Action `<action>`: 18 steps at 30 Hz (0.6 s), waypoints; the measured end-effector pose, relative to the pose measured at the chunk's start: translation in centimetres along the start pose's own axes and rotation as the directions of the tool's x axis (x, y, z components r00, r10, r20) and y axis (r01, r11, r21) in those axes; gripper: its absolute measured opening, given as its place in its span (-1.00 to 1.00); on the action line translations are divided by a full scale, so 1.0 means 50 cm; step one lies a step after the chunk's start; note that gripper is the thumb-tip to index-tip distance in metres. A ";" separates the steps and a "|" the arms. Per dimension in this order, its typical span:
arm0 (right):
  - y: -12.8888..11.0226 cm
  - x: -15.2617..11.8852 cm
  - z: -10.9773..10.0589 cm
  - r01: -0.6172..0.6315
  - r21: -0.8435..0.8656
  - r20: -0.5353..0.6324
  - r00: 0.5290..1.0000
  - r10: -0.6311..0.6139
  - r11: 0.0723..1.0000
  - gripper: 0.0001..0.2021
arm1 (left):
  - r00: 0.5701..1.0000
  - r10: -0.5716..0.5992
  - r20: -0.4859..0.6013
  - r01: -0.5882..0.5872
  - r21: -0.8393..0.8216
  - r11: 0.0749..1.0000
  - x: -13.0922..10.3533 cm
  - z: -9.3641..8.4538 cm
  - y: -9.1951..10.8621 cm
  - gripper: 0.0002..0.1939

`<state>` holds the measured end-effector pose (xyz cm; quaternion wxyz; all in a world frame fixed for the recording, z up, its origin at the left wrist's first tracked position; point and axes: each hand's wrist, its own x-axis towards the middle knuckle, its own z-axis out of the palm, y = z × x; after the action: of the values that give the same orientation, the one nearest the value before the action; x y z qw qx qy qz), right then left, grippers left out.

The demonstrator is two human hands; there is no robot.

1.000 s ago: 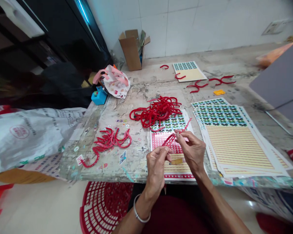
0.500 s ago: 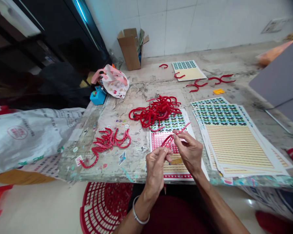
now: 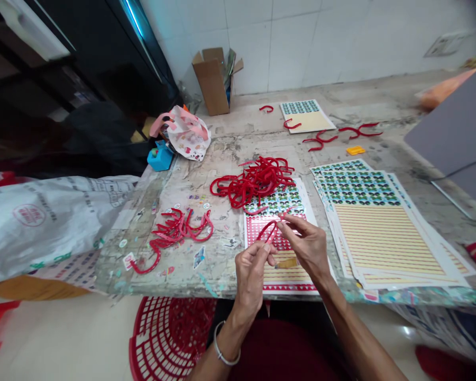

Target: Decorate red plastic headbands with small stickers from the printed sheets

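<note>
Over the printed sheet, my left hand [image 3: 250,270] is closed, pinching a thin red headband [image 3: 266,228] that arches up between my hands. My right hand [image 3: 307,246] is closed too, its thumb and forefinger pinching at the headband's far side. From those fingertips a narrow red patterned strip [image 3: 286,212] sticks out to the upper right. Below lies the sheet [image 3: 254,225] with pink-red, green-blue and yellow striped areas. A small tan object [image 3: 287,263] rests on it, partly behind my right hand. Just beyond is a heap of red headbands [image 3: 257,182], overlapping the sheet's top.
To the left sits a smaller pile of patterned red headbands [image 3: 178,227]. Stacked printed sheets [image 3: 388,235] lie at the right. Farther back are a cardboard box [image 3: 212,87], a fabric bag [image 3: 188,137] and a blue box [image 3: 159,157]. A red basket [image 3: 150,338] stands below the table edge.
The headband between my hands now shows a rounder arch. My right hand has shifted slightly left, and less of the patterned strip extends beyond its fingers.
</note>
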<state>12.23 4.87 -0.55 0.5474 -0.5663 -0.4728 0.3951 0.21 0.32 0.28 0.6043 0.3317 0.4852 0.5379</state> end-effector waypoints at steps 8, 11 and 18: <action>-0.002 0.028 -0.030 -0.341 0.310 0.360 0.906 0.223 0.887 -0.73 | 0.997 0.030 0.067 -0.035 0.078 0.996 -0.004 -0.006 0.008 -0.77; -0.002 0.029 -0.034 -0.307 0.326 0.355 0.916 0.185 0.894 -0.74 | 0.992 0.032 0.125 -0.048 0.130 0.990 -0.004 -0.015 0.012 -0.76; -0.029 0.013 -0.027 -0.192 0.277 0.327 0.940 0.096 0.941 -0.74 | 0.964 0.088 0.252 -0.173 0.339 0.925 0.004 -0.023 0.033 -0.77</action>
<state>13.55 5.12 1.05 0.5166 -0.4395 -0.4427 0.5865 -1.44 0.73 1.37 0.5489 0.5282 0.4777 0.4376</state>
